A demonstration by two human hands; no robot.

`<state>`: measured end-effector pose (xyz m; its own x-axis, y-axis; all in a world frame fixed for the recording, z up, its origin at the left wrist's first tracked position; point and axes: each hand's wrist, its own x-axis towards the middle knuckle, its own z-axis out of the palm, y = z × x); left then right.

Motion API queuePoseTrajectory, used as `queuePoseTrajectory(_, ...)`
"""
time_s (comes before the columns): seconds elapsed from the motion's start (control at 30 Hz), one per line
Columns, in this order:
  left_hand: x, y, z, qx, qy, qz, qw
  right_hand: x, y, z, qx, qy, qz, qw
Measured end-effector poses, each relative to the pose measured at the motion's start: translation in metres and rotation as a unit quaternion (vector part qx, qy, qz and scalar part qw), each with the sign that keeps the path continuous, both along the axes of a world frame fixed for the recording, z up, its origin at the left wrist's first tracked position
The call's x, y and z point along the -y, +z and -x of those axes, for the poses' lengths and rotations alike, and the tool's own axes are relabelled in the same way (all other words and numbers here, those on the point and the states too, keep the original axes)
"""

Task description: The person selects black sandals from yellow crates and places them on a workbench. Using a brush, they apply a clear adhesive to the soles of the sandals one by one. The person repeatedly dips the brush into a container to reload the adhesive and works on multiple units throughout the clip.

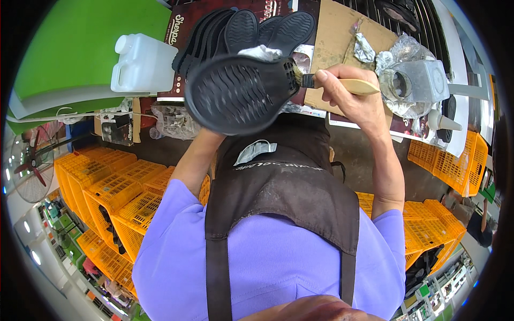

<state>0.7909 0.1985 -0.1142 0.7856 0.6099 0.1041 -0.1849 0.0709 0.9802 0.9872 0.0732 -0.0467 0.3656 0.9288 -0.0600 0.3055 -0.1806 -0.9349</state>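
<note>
A black shoe sole (235, 93) is held up before me, its wavy-grooved face toward me. My left forearm (199, 155) runs behind it, and the sole hides most of that hand, which grips it from underneath. White fabric (261, 52) shows at the sole's far edge; whether it is a glove I cannot tell. My right hand (348, 88) is closed around the pale wooden handle of a brush (360, 86). The bristles touch the sole's narrower right end, beside a small grid of holes. More black soles (241, 31) lie overlapping on the table beyond.
A white plastic jug (143, 63) stands at the left. At the right, a clear wide-mouthed container (423, 80) lies on its side amid crumpled plastic, near a nozzle-tipped bottle (444, 122). Cardboard (334, 37) covers part of the table. Orange crates (123, 187) flank me.
</note>
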Motion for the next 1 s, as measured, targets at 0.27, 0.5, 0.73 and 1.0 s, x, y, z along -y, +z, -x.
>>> queuePoseTrajectory(0.27, -0.009, 0.013, -0.017, -0.048, -0.03, -0.293, 0.955, -0.007, 0.01, 0.005, -0.056, -0.019, 0.006, 0.998)
queuePoseTrajectory(0.5, -0.014, 0.01, -0.024, 0.062, 0.05, -0.573, 0.816, 0.004, 0.028, 0.018, -0.095, -0.015, 0.005, 0.995)
queuePoseTrajectory(0.73, -0.024, -0.003, -0.025, 0.07, 0.074, -0.577, 0.81, 0.018, 0.031, 0.018, -0.185, 0.003, 0.04, 0.982)
queuePoseTrajectory(1.0, -0.01, 0.016, -0.031, 0.027, 0.001, 0.01, 1.0, 0.034, -0.016, -0.021, -0.504, -0.054, -0.243, 0.827)
